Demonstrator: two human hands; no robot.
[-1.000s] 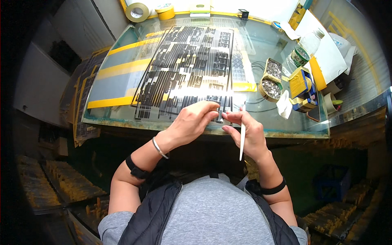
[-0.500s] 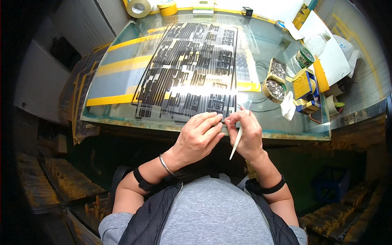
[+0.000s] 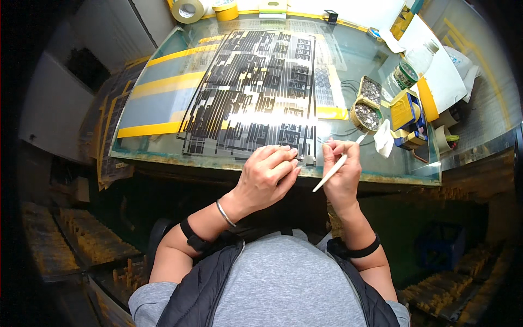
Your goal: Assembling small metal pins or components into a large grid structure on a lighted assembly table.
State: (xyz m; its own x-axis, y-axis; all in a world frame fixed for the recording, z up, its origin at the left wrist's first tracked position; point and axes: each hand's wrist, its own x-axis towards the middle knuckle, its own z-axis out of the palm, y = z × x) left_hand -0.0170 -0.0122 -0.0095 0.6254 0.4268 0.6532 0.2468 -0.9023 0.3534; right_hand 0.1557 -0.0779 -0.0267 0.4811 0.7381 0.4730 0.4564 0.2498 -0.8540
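Observation:
My right hand [image 3: 342, 171] is closed around a slim white pen-like tool [image 3: 330, 173] that slants across the fingers. It is raised over the near edge of the glass tabletop, a little apart from my left hand. My left hand [image 3: 269, 175] has its fingers curled in at the near right corner of a clear film sheet [image 3: 250, 87] printed with dense black bars and blocks. Whatever those fingers pinch, if anything, is hidden. Light glares across the lower part of the film, which lies flat on the lit glass table [image 3: 338, 173].
Two small tubs of metal bits [image 3: 368, 117] stand to the right, beside a crumpled white tissue [image 3: 383, 139] and a yellow and blue box [image 3: 408, 117]. A green-labelled jar [image 3: 406, 75] is behind them. Tape rolls [image 3: 188, 10] sit at the back left. Yellow-striped sheeting [image 3: 160, 103] lies left.
My right hand has moved right, away from my left hand, taking the white tool along. The tool now lies at a flatter slant. My left hand has stayed nearly in place.

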